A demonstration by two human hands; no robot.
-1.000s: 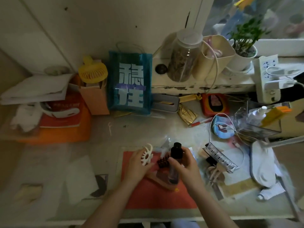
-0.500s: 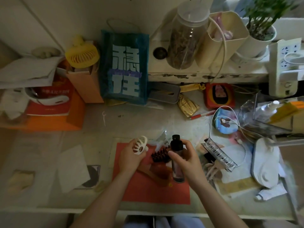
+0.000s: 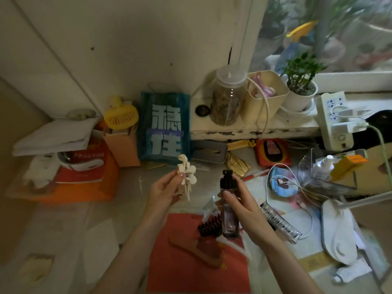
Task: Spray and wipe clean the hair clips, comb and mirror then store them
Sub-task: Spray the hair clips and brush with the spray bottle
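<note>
Here, a cream flower-shaped hair clip is held up above the desk, pinched between the thumb and fingers of the left hand, its teeth pointing downward. Just to its right, the right hand is curled round a dark spray bottle, which stands upright with its black nozzle at the top; the bottle and the clip are near each other but apart.

Below the hands a red mat lies on the desk. On the mat rests a dark brown claw clip, partly hidden behind the bottle's base, and beside it a wooden comb lies at a slant. A clear clip seems to lie at the mat's upper edge, though it is too blurred to tell for sure.

Further out, to the right of the bottle, a striped silver box lies at an angle among white cables, with a round blue pouch beyond it and a white lamp base toward the edge. Behind the raised clip stands a blue bag with large pale characters, flanked on the left by a yellow handheld fan set in an orange box. On the ledge at the back sit a clear jar, a cream bin and a potted plant, with a white power strip to their right.
</note>
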